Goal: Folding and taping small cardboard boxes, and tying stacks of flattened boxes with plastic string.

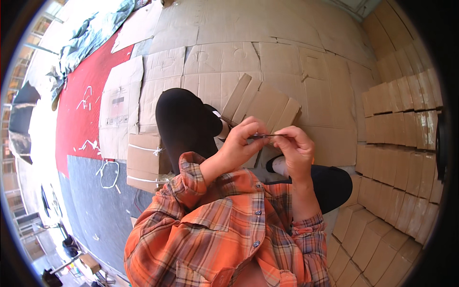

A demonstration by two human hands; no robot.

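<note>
Both hands meet in front of my knees at a thin, dark, flat piece (260, 136), seen nearly edge-on, so its kind does not show. My left hand (243, 139) pinches one end of it, fingers bent. At the other end, my right hand (296, 147) has thumb and fingers closed on it. Just beyond the hands, between my legs, lies a brown cardboard box (263, 101), set at an angle. Part of it is hidden behind my hands.
Flattened cardboard sheets (220, 58) cover the floor. Stacked cartons (397, 124) line the right side. Left of my knee stands a carton bundle (142, 167) tied with white string. Further left are a red sheet (81, 115), a grey mat (91, 196) and a loop of white string (116, 177).
</note>
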